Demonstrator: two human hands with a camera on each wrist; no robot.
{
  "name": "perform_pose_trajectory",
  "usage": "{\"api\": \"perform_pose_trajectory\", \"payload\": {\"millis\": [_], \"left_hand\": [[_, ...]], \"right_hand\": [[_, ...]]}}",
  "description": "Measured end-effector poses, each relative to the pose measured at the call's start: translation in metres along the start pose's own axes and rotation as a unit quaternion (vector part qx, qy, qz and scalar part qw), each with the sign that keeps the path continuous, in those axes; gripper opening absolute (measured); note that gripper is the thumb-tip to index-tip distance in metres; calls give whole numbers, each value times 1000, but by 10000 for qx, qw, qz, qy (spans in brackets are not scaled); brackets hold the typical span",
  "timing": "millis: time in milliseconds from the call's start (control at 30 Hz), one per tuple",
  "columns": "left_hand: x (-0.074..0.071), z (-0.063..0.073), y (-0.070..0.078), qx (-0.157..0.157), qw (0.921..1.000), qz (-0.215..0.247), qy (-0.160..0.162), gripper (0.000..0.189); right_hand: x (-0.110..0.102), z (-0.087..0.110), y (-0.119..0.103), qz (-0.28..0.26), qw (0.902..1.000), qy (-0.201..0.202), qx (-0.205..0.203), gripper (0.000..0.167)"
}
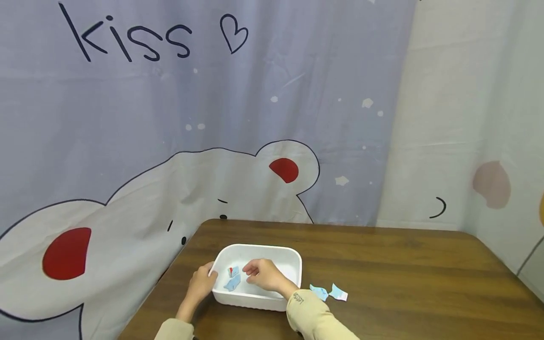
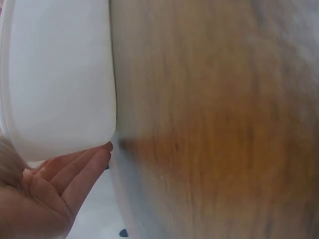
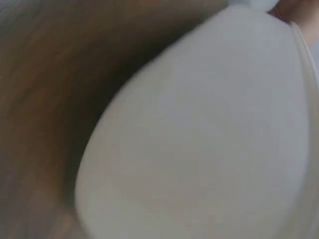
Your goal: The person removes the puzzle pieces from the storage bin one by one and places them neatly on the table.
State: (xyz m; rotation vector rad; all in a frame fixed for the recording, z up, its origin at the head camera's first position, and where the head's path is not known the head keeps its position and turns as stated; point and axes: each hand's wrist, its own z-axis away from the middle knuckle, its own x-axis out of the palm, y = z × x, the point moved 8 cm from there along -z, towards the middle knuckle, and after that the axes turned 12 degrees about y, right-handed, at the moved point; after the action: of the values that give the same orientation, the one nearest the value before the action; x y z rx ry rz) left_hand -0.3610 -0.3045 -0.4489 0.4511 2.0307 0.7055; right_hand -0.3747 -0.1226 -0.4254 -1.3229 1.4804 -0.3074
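Note:
A white plastic bin [image 1: 255, 302] sits on the wooden table. My left hand [image 1: 201, 284] grips its left end, thumb over the rim; in the left wrist view the fingers of the left hand [image 2: 55, 194] lie along the outer wall. Inside the bin are two torn paper pieces: a light blue piece [image 1: 233, 282] and, just beyond it, a smaller blue one with red [image 1: 233, 271]. My right hand [image 1: 264, 275] hovers over the bin to the right of these pieces, fingers loosely bent with nothing visible in them. A pale sleeve [image 3: 199, 139] fills most of the right wrist view.
To the right of the bin, beside the right sleeve, lie two more torn pieces, a light blue one [image 1: 319, 292] and a blue-and-white one [image 1: 338, 293]. The brown wooden table [image 1: 403, 274] extends to the right. A printed curtain [image 1: 238, 108] hangs behind it.

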Motion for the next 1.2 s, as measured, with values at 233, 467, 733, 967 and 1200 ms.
{"api": "perform_pose_trajectory", "payload": {"millis": [233, 467, 733, 967, 1200], "left_hand": [[-2, 0, 2, 66, 10000, -27, 58, 37], [1, 0, 3, 77, 9999, 45, 83, 37], [-3, 1, 3, 37, 9999, 49, 130, 38], [-4, 2, 3, 76, 9999, 71, 133, 37], [-4, 1, 4, 116, 9998, 49, 162, 36]], "right_hand": [[34, -9, 6, 9, 9996, -118, 264, 27], [42, -15, 14, 82, 9989, 109, 452, 30], [46, -14, 20, 525, 9965, 52, 654, 43], [49, -14, 21, 759, 9950, -65, 652, 45], [51, -16, 21, 945, 9945, -4, 447, 43]]}}
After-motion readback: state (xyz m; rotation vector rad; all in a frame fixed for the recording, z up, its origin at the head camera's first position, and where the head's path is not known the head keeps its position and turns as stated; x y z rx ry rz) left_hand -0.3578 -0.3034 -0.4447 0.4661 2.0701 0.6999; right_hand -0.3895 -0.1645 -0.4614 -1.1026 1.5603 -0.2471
